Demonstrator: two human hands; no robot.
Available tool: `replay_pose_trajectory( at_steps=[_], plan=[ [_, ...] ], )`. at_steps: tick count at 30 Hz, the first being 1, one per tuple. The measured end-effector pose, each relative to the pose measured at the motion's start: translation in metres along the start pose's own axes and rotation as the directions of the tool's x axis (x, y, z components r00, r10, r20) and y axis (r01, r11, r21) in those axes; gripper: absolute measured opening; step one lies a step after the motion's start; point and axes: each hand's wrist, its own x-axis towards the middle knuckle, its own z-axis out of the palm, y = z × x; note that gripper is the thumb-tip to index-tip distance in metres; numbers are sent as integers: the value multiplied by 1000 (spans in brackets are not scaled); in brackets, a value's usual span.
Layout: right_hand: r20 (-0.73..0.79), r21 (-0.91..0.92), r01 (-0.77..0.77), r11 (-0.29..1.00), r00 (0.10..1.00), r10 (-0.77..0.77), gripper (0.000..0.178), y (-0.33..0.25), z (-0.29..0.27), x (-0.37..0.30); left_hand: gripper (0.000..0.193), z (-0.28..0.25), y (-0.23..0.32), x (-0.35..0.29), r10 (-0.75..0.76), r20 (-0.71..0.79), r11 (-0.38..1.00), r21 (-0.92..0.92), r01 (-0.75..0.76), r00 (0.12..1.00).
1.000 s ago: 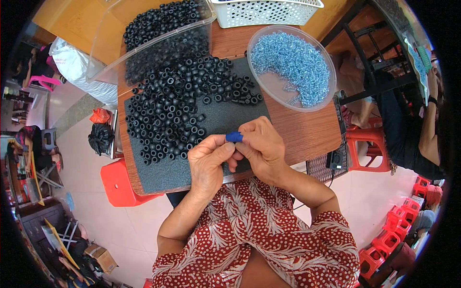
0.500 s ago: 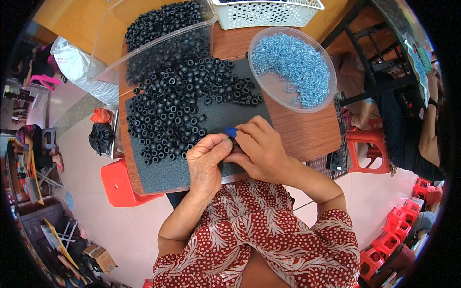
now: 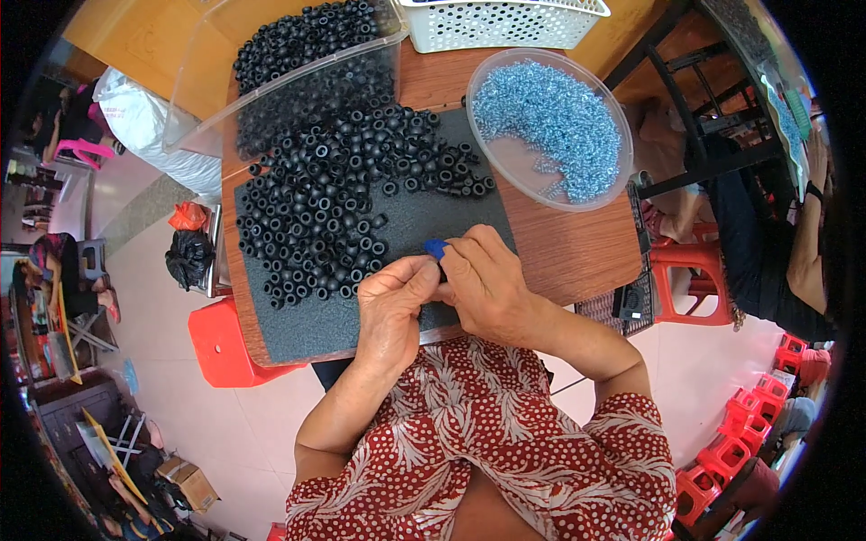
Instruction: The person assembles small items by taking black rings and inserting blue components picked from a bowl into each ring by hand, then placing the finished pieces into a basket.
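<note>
A small blue plastic piece [image 3: 436, 248] sits pinched between the fingertips of both my hands, held just above the near edge of the dark grey foam mat [image 3: 316, 329]. My left hand [image 3: 392, 307] has its fingers curled narrow, thumb and forefinger closed on the piece from the left; my right hand [image 3: 487, 279] closes on it from the right, fingers bent tight. Just beyond my hands a heap of small black rubber rings [image 3: 325, 207] spreads over the mat. Behind it a clear plastic tray [image 3: 216, 81] leans, with more black rings. To the right stands a round clear bowl [image 3: 505, 162] of small light-blue metal pieces [image 3: 555, 122], with a white plastic basket [image 3: 505, 22] beyond it.
</note>
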Motion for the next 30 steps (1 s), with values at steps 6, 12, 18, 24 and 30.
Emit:
replay_pose_trajectory(
  at_steps=[6, 12, 18, 24, 30],
  plan=[
    [10, 1, 9, 1000, 1000, -9, 44, 3, 3, -4, 26, -1, -1, -6, -13, -5, 992, 124, 13, 1000],
    [29, -23, 80, 997, 996, -80, 47, 5, 7, -9, 22, -3, -6, -6, 89, 40, 953, 287, -97, 995],
    [11, -110, 141, 984, 990, -141, 48, 5, 8, -11, 20, 6, -9, -7, 183, -22, 893, 423, -157, 983],
    [4, -137, 91, 986, 996, -92, 44, 9, 5, -13, 18, 17, -3, -3, 196, -4, 840, 517, -166, 981],
    [-43, -208, 124, 970, 990, -136, 41, 10, -2, -9, 18, 20, -8, 6, 290, 61, 783, 558, -273, 955]
  ],
)
